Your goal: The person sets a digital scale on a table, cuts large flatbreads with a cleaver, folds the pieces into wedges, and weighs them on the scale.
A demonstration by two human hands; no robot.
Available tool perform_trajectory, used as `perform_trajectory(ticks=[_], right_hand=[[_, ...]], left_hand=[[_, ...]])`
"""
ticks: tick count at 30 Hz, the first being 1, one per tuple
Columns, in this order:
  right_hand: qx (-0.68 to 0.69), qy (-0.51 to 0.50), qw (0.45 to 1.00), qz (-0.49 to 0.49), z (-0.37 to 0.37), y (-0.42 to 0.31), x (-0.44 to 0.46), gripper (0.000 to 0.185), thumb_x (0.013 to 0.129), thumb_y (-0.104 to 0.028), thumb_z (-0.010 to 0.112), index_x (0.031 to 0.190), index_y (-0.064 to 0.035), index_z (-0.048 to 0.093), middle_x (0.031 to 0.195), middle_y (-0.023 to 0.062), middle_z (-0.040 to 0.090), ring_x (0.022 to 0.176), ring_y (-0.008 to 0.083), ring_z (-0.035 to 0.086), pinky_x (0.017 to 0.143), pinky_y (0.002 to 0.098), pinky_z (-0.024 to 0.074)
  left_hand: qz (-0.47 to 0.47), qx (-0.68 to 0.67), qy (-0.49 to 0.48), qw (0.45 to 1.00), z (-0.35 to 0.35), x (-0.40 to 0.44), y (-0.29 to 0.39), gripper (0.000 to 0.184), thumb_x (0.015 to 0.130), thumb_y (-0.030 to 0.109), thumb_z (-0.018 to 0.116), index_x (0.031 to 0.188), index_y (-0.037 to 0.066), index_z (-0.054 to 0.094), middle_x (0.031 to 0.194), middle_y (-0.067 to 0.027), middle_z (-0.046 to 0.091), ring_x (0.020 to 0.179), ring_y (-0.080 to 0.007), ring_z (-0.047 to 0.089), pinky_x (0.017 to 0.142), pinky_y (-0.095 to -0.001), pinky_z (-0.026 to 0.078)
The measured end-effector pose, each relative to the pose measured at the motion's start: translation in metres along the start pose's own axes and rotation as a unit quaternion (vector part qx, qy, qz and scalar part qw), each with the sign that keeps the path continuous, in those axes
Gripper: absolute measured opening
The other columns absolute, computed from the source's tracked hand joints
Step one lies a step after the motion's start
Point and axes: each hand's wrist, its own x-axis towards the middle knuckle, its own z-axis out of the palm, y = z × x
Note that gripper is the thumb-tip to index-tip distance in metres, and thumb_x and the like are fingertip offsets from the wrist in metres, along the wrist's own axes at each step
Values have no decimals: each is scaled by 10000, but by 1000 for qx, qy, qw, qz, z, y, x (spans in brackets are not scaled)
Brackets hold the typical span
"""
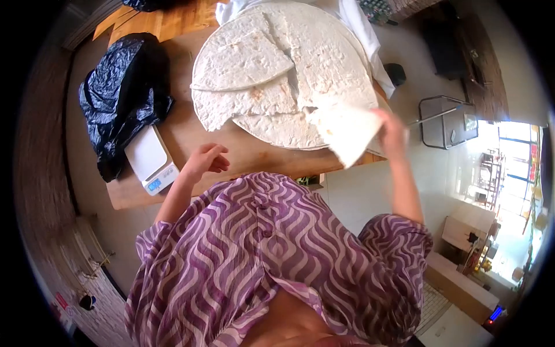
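Observation:
Large round sheets of thin flatbread (335, 52) lie stacked on the wooden table (202, 162), torn into overlapping pieces on the left part. My right hand (393, 134), blurred by motion, grips a torn flatbread piece (352, 132) at the stack's near right edge. That piece hangs down past the stack, its tip near the table edge. My left hand (207, 160) is over the near edge of the table, fingers apart and slightly curled, holding nothing. Left of it sits a white scale (148, 155) with a lit blue display.
A black plastic bag (127, 87) rests on the table's left side, against the scale. White cloth (365, 34) lies under and behind the bread. A metal-framed folding object (442, 122) stands on the floor at right, with a cardboard box (462, 286) lower down.

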Motion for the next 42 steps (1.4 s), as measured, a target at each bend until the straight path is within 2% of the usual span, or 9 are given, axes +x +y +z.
perform_trajectory(ticks=[3, 7, 12, 20, 28, 30, 34, 35, 42], right_hand=[[-31, 96, 987, -125, -49, -51, 52, 222, 786, -54, 638, 1004, -38, 607, 928, 102, 655, 741, 194, 639, 657, 279, 510], [88, 84, 992, -28, -73, -93, 62, 240, 890, -215, 591, 992, 2, 602, 866, 59, 641, 684, 81, 543, 631, 214, 433], [330, 45, 939, 84, -50, -78, 61, 232, 913, -205, 549, 986, 13, 585, 923, 36, 618, 799, 60, 524, 734, 212, 422], [469, 69, 790, 388, 44, 66, 38, 386, 900, -270, 546, 1122, 46, 532, 1044, 112, 596, 931, 161, 560, 782, 291, 457], [560, -16, 684, 466, 56, 11, -23, 458, 822, -216, 635, 1169, 48, 493, 1144, 153, 567, 1041, 228, 548, 910, 335, 431], [590, 80, 688, 415, 67, -14, -39, 403, 850, -146, 600, 1177, 59, 484, 1132, 143, 568, 1037, 212, 542, 900, 328, 435], [567, 198, 735, 315, 57, -75, -60, 359, 906, -116, 509, 1196, 85, 448, 1150, 144, 545, 1023, 196, 531, 868, 304, 435], [547, 204, 749, 314, 56, -85, -66, 357, 909, -118, 502, 1197, 86, 446, 1148, 144, 545, 1022, 193, 528, 864, 300, 432], [448, 246, 809, 292, 47, -121, -114, 339, 913, -108, 464, 1185, 94, 449, 1149, 164, 539, 997, 187, 529, 833, 291, 427]], left_hand=[[74, -14, -73, 995, 17, -4, 8, 378, 947, 301, 453, 1172, 1, 501, 939, -130, 631, 830, -175, 623, 757, -295, 511], [173, -49, -151, 972, 52, 13, 28, 470, 938, 329, 473, 1270, 3, 405, 1151, -169, 541, 1037, -225, 550, 870, -332, 466], [189, -200, -213, 937, 105, 38, 57, 631, 922, 365, 487, 1377, 23, 217, 1319, -187, 404, 1214, -280, 416, 987, -406, 376], [65, -320, -249, 912, 150, 86, 55, 541, 889, 435, 523, 1248, 49, 399, 1262, -131, 469, 1165, -247, 459, 969, -388, 387], [-73, -221, -316, 920, 194, 55, 61, 591, 900, 433, 483, 1289, 8, 351, 1287, -178, 434, 1213, -284, 413, 1024, -403, 349], [-133, -323, -303, 887, 195, 67, 46, 571, 902, 366, 508, 1280, -26, 335, 1242, -198, 447, 1193, -301, 422, 992, -397, 385], [-70, -278, -262, 922, 216, 61, 42, 617, 903, 377, 485, 1266, -89, 307, 1223, -217, 453, 1053, -305, 513, 923, -393, 442], [-172, -278, -236, 915, 221, 65, 40, 602, 894, 434, 484, 1263, -29, 378, 1186, -179, 505, 934, -263, 556, 879, -356, 464], [-126, -192, -228, 946, 232, 70, 43, 372, 925, 370, 449, 1041, 45, 589, 1006, -91, 635, 859, -159, 599, 778, -264, 497]])
